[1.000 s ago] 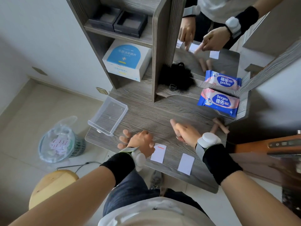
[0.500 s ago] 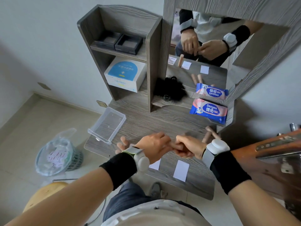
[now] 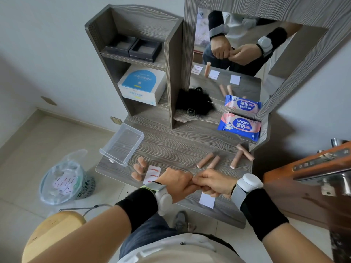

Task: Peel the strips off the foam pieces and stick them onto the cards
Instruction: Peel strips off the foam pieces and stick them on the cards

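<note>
Done: left card [image 3: 152, 174] has red strips.
Left: near card [image 3: 207, 200] bare, foam pieces [image 3: 205, 160] waiting.
Grip: my left hand [image 3: 177, 184] and right hand [image 3: 212, 184] pinch together; what they hold, I cannot tell.

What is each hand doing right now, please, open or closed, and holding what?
Left hand: closed, meeting the right over the table edge; contents hidden.
Right hand: closed, fingers pinched against the left; what it holds cannot be told.

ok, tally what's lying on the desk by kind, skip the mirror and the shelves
Foam pieces, lying loose: 7
Cards in direct view: 2
Wipes pack: 1
Clear tray: 1
Total: 11
</note>
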